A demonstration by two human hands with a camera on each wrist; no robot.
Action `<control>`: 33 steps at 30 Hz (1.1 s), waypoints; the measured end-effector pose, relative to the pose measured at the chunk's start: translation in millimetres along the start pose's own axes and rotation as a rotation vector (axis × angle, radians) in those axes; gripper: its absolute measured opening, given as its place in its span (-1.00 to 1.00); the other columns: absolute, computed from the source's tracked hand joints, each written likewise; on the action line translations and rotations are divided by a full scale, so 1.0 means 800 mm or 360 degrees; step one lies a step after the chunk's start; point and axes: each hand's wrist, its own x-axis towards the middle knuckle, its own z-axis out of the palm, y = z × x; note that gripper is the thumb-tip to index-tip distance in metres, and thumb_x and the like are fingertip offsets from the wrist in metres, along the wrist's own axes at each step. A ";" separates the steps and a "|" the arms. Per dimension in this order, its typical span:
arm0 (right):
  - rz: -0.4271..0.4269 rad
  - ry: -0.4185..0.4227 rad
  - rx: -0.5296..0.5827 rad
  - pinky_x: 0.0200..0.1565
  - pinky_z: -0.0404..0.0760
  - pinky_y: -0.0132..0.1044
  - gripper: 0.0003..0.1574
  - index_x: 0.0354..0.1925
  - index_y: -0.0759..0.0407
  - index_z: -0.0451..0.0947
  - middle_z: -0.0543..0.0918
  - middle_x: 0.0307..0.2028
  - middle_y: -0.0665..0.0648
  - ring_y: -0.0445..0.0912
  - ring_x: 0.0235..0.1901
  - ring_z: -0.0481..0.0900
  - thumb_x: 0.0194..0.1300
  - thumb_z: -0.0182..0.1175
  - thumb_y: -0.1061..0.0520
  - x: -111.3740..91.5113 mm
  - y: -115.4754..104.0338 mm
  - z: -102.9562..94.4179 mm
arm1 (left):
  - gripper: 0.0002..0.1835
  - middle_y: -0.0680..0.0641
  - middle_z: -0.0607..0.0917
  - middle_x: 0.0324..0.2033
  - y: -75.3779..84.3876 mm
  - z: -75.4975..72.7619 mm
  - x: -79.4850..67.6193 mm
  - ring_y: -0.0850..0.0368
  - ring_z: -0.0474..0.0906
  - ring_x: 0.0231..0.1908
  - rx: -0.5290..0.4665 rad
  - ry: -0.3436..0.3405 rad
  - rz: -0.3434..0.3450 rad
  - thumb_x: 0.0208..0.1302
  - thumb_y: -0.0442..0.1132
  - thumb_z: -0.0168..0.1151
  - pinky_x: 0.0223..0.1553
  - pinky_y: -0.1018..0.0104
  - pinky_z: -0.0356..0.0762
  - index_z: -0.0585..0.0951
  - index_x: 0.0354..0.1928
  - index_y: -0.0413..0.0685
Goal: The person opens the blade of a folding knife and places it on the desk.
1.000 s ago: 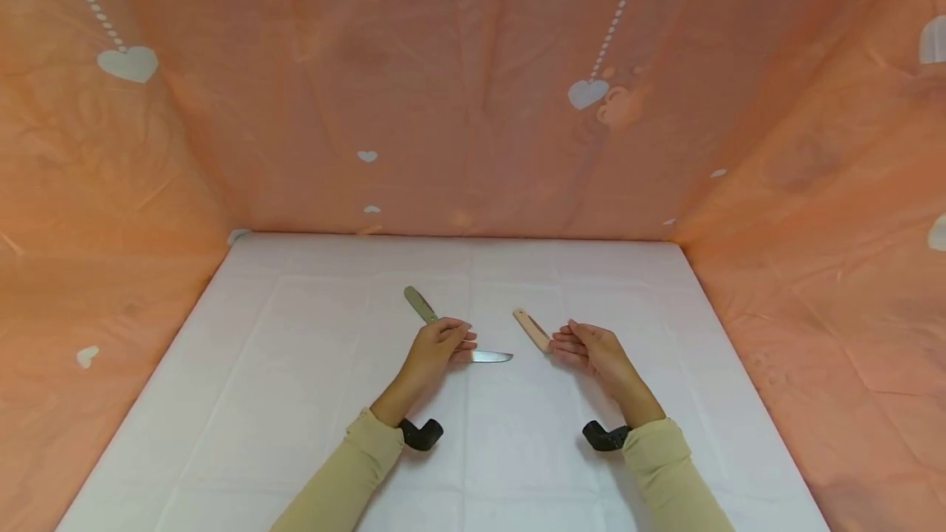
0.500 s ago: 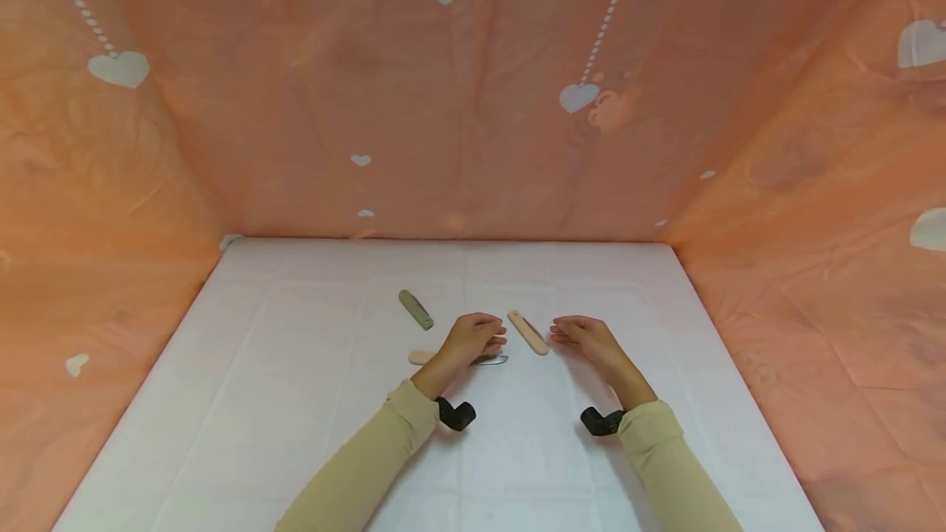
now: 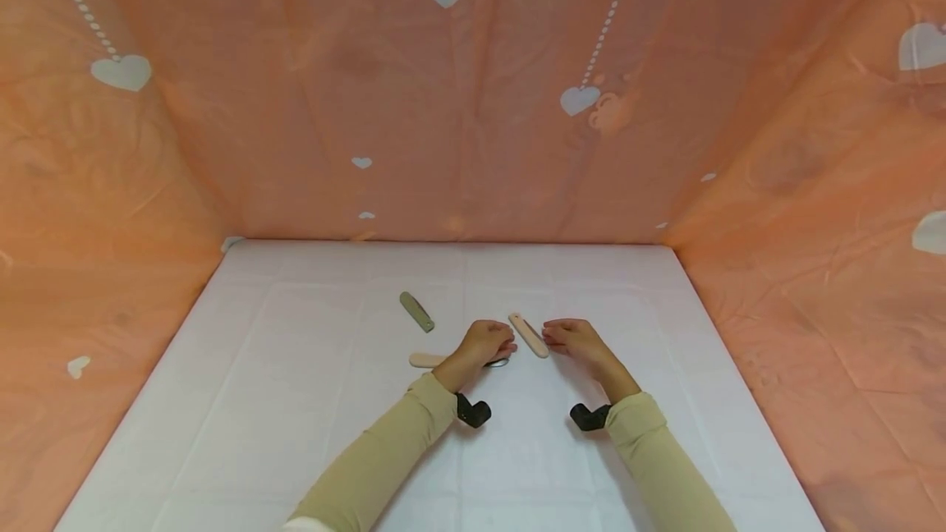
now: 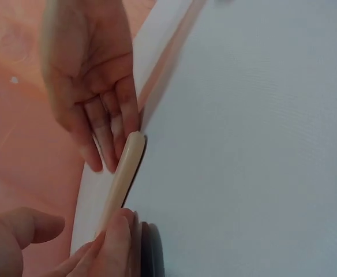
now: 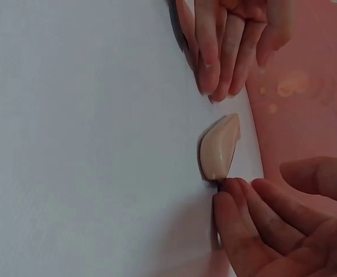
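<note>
A folded peach-coloured pocket knife (image 3: pixel 528 335) lies on the white table between my two hands. My left hand (image 3: pixel 484 343) is at its left side, fingers extended and thumb apart in the left wrist view. My right hand (image 3: pixel 584 343) is at its right, its loosely bent fingertips close to the knife's near end; contact cannot be told. Under my left hand and wrist lies a second peach-handled knife (image 3: pixel 424 360) with its blade unfolded, partly hidden. A folded green pocket knife (image 3: pixel 417 312) lies farther back to the left.
The white-covered table (image 3: pixel 281 417) is bounded at the back and sides by orange cloth (image 3: pixel 458 105) printed with hearts. A black wrist mount (image 3: pixel 473 411) sits on the left forearm, another black mount (image 3: pixel 589 417) on the right.
My left hand has moved right, off the unfolded knife's handle and towards the folded peach knife. My right hand has shifted slightly left. The knives lie still.
</note>
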 end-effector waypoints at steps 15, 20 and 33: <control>0.0100 -0.0109 0.0118 0.06 0.49 -0.12 -0.57 0.11 0.65 0.27 0.46 0.04 0.50 0.09 0.01 0.51 0.41 -0.09 0.31 -0.004 -0.005 0.015 | -0.70 -0.25 0.66 -0.28 -0.002 0.010 0.006 0.04 0.65 -0.26 0.0007 -0.0009 -0.0050 0.27 -0.44 0.07 -0.24 0.33 0.62 0.45 0.00 -0.50; 0.0092 -0.0127 0.0134 0.06 0.49 -0.11 -0.59 0.10 0.65 0.28 0.48 0.02 0.46 0.04 -0.03 0.52 0.39 -0.10 0.35 -0.007 -0.005 0.020 | -0.68 -0.23 0.67 -0.29 0.000 0.011 0.003 0.08 0.65 -0.31 0.0074 -0.0024 -0.0032 0.24 -0.46 0.13 -0.26 0.34 0.62 0.45 0.02 -0.49; 0.0045 -0.0156 0.0217 0.08 0.47 -0.11 -0.57 0.13 0.65 0.25 0.44 0.07 0.50 0.14 0.05 0.47 0.41 -0.13 0.33 -0.011 -0.001 0.030 | -0.71 -0.24 0.62 -0.26 0.003 0.016 0.006 0.01 0.63 -0.28 0.0147 -0.0073 0.0014 0.21 -0.44 0.18 -0.23 0.28 0.62 0.49 -0.06 -0.48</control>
